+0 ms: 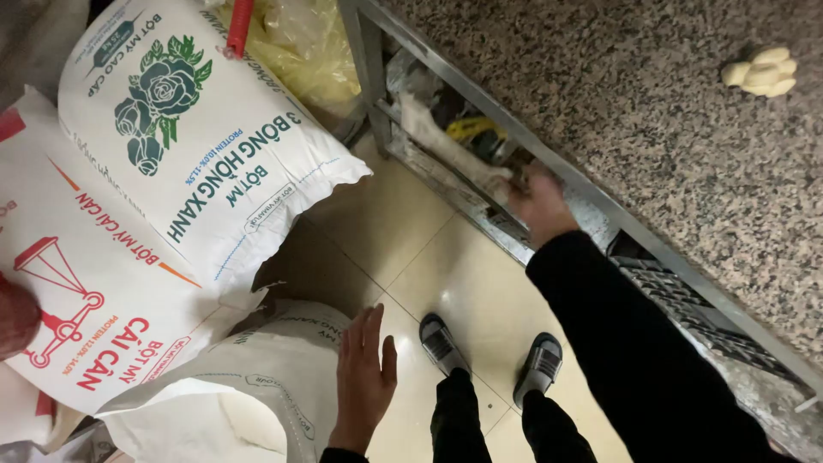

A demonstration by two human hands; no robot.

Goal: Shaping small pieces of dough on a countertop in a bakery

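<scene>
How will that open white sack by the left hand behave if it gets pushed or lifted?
The open white sack will probably be floppy at the top: its mouth is folded and crumpled. It looks partly full, so likely heavy and slumping rather than sliding. The left hand hovers beside it; the woven surface may feel slick.

1. The right arm wears a long black sleeve (634, 343) of plain, matte cloth that ends at the wrist, leaving the right hand (538, 204) bare.
2. The left hand (363, 377) is also bare, with a dark cuff just showing at its wrist.
3. Black trousers (506, 424) cover both legs, which show just right of the left hand.
4. On the feet are dark slide sandals (489, 356) with grey patterned straps, the toes open.
</scene>
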